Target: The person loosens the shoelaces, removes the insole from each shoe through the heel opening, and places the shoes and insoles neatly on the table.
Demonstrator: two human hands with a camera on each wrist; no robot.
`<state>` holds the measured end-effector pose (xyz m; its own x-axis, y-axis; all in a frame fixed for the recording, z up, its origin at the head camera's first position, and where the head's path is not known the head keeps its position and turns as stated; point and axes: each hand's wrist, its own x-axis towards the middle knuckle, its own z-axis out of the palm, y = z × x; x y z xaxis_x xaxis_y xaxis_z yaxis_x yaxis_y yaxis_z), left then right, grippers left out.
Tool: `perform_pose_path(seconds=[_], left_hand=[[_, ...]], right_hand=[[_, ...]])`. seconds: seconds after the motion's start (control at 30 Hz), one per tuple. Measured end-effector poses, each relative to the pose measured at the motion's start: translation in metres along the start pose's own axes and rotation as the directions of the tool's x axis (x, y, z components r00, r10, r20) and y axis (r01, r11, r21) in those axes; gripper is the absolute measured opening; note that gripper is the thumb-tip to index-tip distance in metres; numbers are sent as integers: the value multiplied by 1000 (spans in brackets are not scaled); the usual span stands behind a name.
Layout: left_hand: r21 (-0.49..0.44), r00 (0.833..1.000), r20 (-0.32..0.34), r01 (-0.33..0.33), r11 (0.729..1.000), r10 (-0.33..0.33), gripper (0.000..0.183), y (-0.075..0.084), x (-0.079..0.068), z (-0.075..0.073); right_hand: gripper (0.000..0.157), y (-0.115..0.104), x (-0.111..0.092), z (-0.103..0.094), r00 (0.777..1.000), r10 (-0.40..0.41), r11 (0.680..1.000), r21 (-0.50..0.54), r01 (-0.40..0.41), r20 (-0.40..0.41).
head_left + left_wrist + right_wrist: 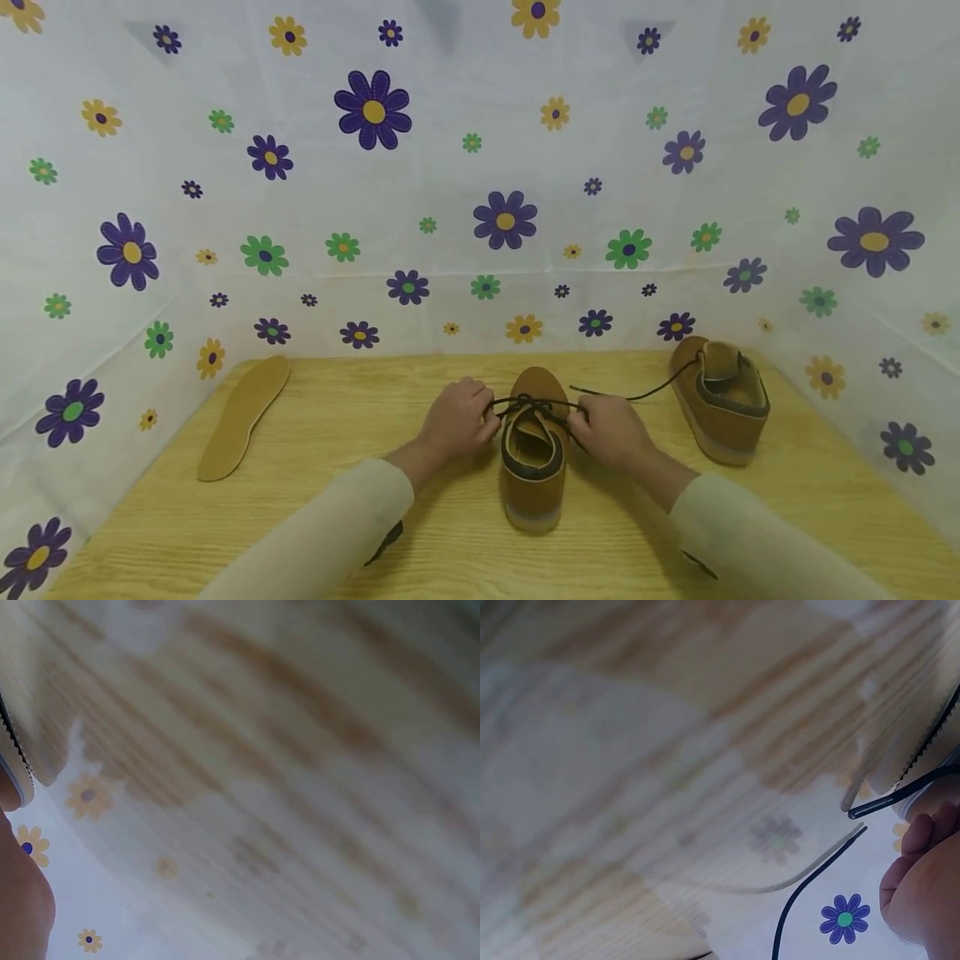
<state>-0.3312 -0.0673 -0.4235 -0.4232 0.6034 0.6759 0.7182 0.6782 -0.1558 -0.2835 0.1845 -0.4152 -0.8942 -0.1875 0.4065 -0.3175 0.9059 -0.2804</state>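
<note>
A brown ankle shoe (534, 496) with a dark collar stands upright on the wooden table, its heel toward me. Black laces (534, 403) cross in a bow-like knot over its front. My left hand (461, 417) pinches the lace on the left side, while my right hand (615, 429) pinches it on the right; the lace stretches sideways between them. In the right wrist view, a lace end (900, 799) sticks out past my curled fingers (919, 832). Only a sliver of my left hand (26, 907) and the shoe's edge (15, 761) shows in the left wrist view.
A second brown shoe (727, 429) stands at the right back, its loose black lace (652, 392) trailing left behind my right hand. At the left lies a tan insole (243, 421). Flower-printed white cloth (442, 183) encloses the back and sides of the wooden table (337, 417).
</note>
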Motion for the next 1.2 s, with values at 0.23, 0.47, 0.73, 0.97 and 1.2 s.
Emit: perform_pose_path(seconds=[0.23,0.47,0.73,0.97,1.2], left_hand=[[49,999,54,-8,999,5,12,-1,-2,1],[78,977,202,53,996,-68,15,3,-2,-2],[52,959,259,104,993,-114,18,5,-3,-1],[46,936,317,148,988,-155,17,3,-4,4],[54,936,319,140,989,-150,20,2,-6,6]], right_hand=[[31,0,0,-1,999,32,999,-22,-32,9],[32,0,0,-1,997,77,996,-41,-76,21],[32,-1,1,0,989,134,990,-49,-131,64],[35,0,1,2,981,161,987,-37,-158,111],[35,2,0,2,979,171,985,-44,-167,107]])
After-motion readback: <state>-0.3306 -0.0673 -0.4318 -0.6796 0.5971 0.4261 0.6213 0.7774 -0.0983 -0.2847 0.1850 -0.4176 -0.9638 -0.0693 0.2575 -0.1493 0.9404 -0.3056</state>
